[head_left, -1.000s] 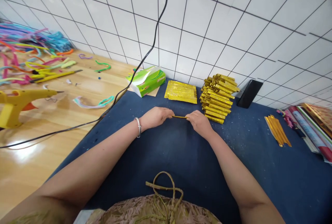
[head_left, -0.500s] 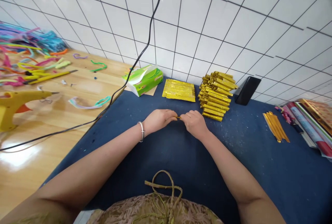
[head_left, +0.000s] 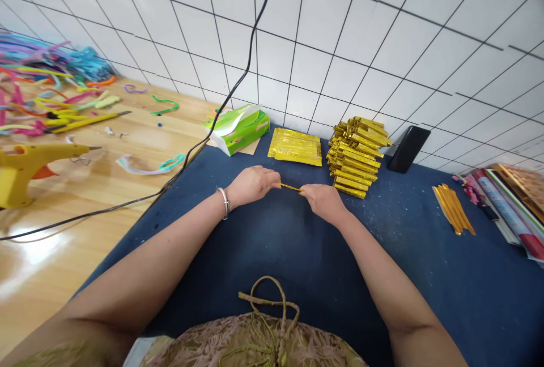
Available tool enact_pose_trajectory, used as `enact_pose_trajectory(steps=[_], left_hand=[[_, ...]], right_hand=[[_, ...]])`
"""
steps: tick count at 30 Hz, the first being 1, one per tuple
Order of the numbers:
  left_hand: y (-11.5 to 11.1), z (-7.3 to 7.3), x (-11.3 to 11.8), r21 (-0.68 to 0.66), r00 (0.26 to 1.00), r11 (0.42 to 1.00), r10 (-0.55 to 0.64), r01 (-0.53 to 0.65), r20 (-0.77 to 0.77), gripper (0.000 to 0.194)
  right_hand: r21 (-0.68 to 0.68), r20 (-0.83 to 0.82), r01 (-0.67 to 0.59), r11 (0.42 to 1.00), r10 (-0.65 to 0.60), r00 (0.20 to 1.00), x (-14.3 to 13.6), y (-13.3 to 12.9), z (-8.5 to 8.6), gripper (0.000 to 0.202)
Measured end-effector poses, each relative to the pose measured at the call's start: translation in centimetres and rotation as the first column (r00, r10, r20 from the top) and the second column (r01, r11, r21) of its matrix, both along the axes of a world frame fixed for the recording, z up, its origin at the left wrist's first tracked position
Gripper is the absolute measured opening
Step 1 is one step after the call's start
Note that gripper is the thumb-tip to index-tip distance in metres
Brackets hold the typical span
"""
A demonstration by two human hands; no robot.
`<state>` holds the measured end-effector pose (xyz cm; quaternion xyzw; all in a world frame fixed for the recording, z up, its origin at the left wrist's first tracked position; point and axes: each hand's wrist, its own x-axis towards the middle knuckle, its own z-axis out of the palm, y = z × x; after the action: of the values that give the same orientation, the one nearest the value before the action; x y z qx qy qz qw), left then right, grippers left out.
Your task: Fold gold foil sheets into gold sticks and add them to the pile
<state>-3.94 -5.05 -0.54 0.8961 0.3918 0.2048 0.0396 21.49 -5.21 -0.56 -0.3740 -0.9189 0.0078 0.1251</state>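
My left hand [head_left: 255, 184], with a silver bangle at its wrist, pinches one end of a thin gold foil strip [head_left: 290, 187]. The other end is pinched in my right hand [head_left: 323, 201]. Between the two hands a short length of the strip shows, nearly level, above the dark blue cloth [head_left: 272, 242]. Just beyond my hands lies a flat stack of gold paper sheets [head_left: 294, 147]. Behind my right hand is a tall pile of folded gold foil strips [head_left: 355, 154]. The ends of the held strip are hidden by my fingers.
A green tissue pack [head_left: 240, 132] and a black phone [head_left: 408, 149] stand by the tiled wall. Orange-gold strips [head_left: 454, 208] and books [head_left: 508, 211] lie right. On the wooden table [head_left: 38, 293] are a yellow glue gun [head_left: 25, 166], coloured pipe cleaners [head_left: 46, 81] and a black cable [head_left: 249, 64].
My hands have drawn apart, the left one moving left and slightly away, so more of the gold strip shows between them. The view has shifted slightly.
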Motion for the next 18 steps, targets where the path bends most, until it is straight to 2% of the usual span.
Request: enact_pose_trajectory(steps=[5,10,14,18], left_hand=[[0.4,-0.5,-0.5,0.014,1.0,1.0,0.0,0.0,0.007,0.027],[0.9,-1.0,-1.3,0.055,1.0,0.998,-0.015,0.014,0.009,0.028],[1.6,-1.8,-2.2,0.045,0.995,0.999,-0.002,-0.002,0.103,0.029],[1.9,-2.3,-2.8,-0.025,0.973,0.998,0.066,-0.062,0.223,0.027]], right_hand=[[-0.019,0.007,-0.046,0.999,0.046,0.999,0.2,0.0,-0.3,0.025],[0.141,0.023,-0.037,0.989,0.034,0.999,0.0,-0.1,-1.1,0.028],[0.235,0.001,-0.018,0.972,0.018,1.0,-0.2,0.0,-1.9,0.029],[0.271,-0.032,0.024,0.962,-0.015,0.999,-0.1,0.3,-2.4,0.028]])
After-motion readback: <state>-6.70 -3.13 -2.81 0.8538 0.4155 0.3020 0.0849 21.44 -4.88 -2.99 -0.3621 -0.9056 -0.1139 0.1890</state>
